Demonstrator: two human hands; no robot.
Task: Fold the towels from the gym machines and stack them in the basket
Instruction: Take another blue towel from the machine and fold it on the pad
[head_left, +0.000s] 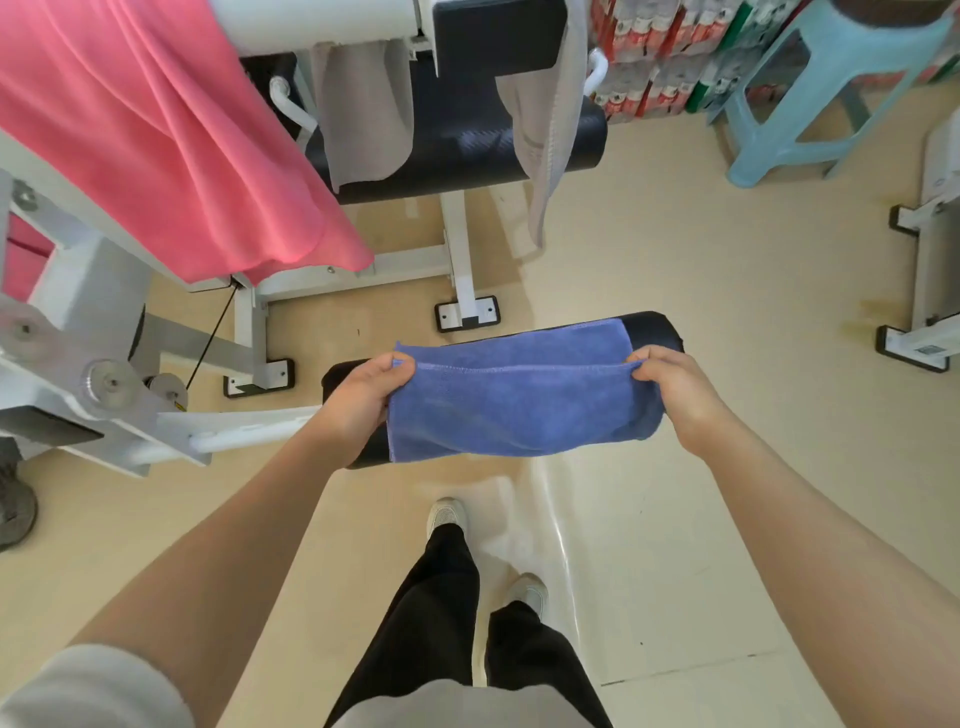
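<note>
A blue towel (511, 397) lies doubled over a black padded roller (657, 330) of a gym machine, right in front of me. My left hand (363, 397) pinches its left corners and my right hand (675, 392) pinches its right corners, holding the upper edges together. A large pink towel (156, 135) drapes over the white machine at the upper left. Two grey towels (363, 109) (545, 119) hang over the black pad at the top centre. No basket is in view.
White machine frames (249, 332) and feet stand on the beige floor at left and at the far right (930, 291). A light blue plastic stool (810, 93) and stacked packaged goods (660, 57) are at the upper right. My legs and shoes (447, 514) are below.
</note>
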